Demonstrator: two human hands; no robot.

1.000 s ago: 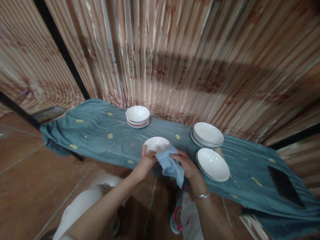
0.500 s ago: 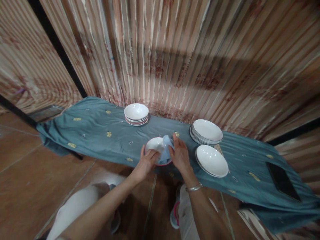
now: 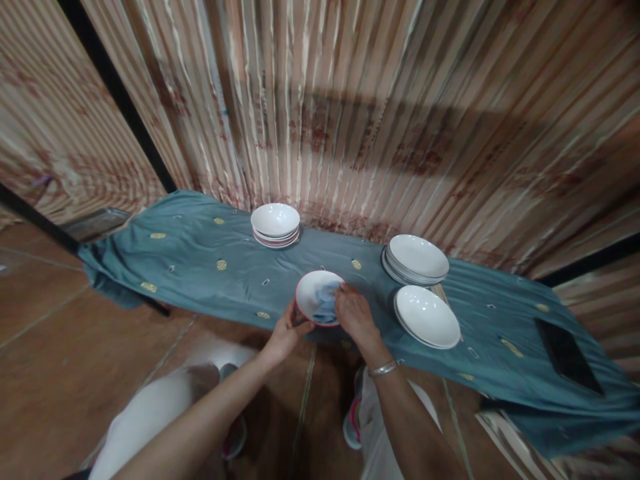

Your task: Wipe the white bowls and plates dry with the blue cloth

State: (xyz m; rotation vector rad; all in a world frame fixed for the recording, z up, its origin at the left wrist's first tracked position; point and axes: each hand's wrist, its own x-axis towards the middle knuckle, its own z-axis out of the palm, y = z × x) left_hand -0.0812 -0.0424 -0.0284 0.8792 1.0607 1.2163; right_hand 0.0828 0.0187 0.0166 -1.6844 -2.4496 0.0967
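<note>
A white bowl with a red rim (image 3: 306, 293) is at the front edge of the covered table, its inside facing up. My left hand (image 3: 289, 331) grips the bowl by its near left side, thumb along the rim. Inside the bowl, a crumpled light blue cloth (image 3: 326, 301) is pressed against the right part of the inner wall. My right hand (image 3: 356, 312) is closed on that cloth, its fingertips partly hidden by the cloth and bowl. A silver bangle (image 3: 384, 369) circles my right wrist.
A stack of bowls (image 3: 275, 221) stands at the back, left of my hands. To the right are a taller stack of white dishes (image 3: 418, 257) and a lower stack (image 3: 428, 317). A dark flat object (image 3: 569, 357) lies on the green tablecloth (image 3: 200, 267). A striped curtain hangs behind.
My left hand has shifted from inside the bowl to its outer left side. My right hand has moved down into the bowl with the cloth, which is now bunched lower.
</note>
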